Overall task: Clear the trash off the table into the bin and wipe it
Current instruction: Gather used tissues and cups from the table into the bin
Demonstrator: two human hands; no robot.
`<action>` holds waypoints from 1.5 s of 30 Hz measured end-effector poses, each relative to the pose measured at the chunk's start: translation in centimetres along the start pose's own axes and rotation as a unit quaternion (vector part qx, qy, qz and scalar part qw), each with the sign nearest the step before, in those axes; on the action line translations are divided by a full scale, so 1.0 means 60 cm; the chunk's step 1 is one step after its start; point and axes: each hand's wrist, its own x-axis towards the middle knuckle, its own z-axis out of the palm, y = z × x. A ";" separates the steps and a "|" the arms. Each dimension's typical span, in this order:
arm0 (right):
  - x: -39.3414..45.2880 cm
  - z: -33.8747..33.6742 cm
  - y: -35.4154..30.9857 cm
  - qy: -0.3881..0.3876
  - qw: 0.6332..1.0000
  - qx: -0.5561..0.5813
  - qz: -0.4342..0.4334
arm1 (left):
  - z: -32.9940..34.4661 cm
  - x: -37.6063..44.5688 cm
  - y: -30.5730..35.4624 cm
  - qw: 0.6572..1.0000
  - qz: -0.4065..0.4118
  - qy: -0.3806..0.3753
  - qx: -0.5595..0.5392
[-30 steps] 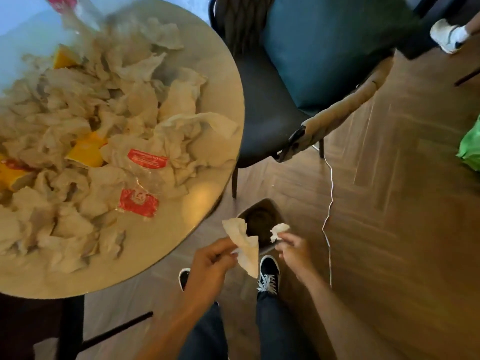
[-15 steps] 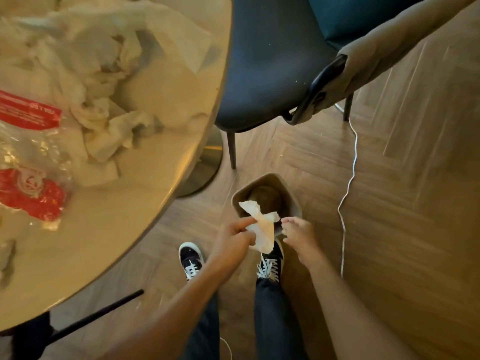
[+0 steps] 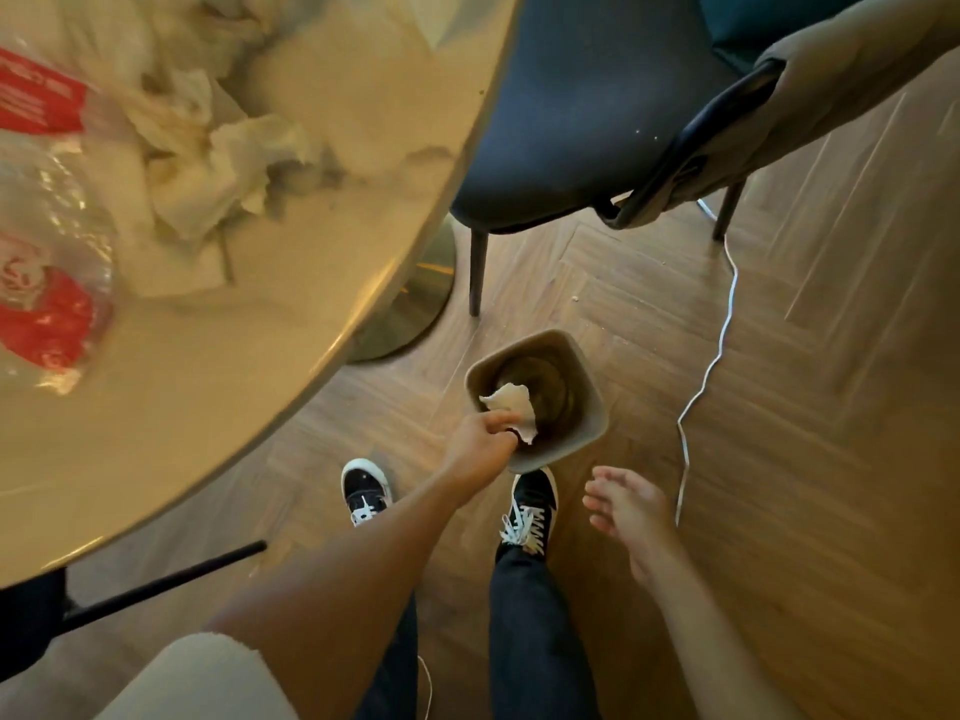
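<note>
Person wearing a white short sleeve [image 3: 208, 678], dark blue jeans [image 3: 535, 641], black sneakers [image 3: 532, 506] showing white laces and soles, both forearms staying bare.

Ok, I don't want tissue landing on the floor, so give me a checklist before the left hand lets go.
1. Tissue over the bin opening: ok.
2. Left hand grip on the tissue: ok, fingers pinch it.
3. Right hand clear of the bin: ok, open, off to the side.
4. Bin upright on the floor: ok.
5. Room left inside the bin: ok, dark bottom shows.
6. Table cleared: not ok, crumpled tissues remain.
</note>
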 end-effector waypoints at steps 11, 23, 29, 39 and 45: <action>-0.206 0.096 -0.124 -0.078 0.989 -0.009 -0.124 | -0.115 -0.263 -0.016 0.995 0.047 0.049 -0.075; -0.476 0.274 -0.210 -0.116 0.909 -0.191 -0.352 | -0.267 -0.529 -0.067 0.959 0.139 0.178 -0.173; -0.496 0.394 -0.227 -0.096 0.830 -0.332 -0.439 | -0.380 -0.567 -0.083 0.943 0.182 0.233 -0.154; -0.467 0.502 -0.221 0.031 0.675 -0.537 -0.504 | -0.547 -0.496 -0.072 0.874 0.293 0.373 0.109; -0.470 0.499 -0.223 0.037 0.763 -0.401 -0.505 | -0.584 -0.469 -0.070 0.887 0.219 0.348 0.208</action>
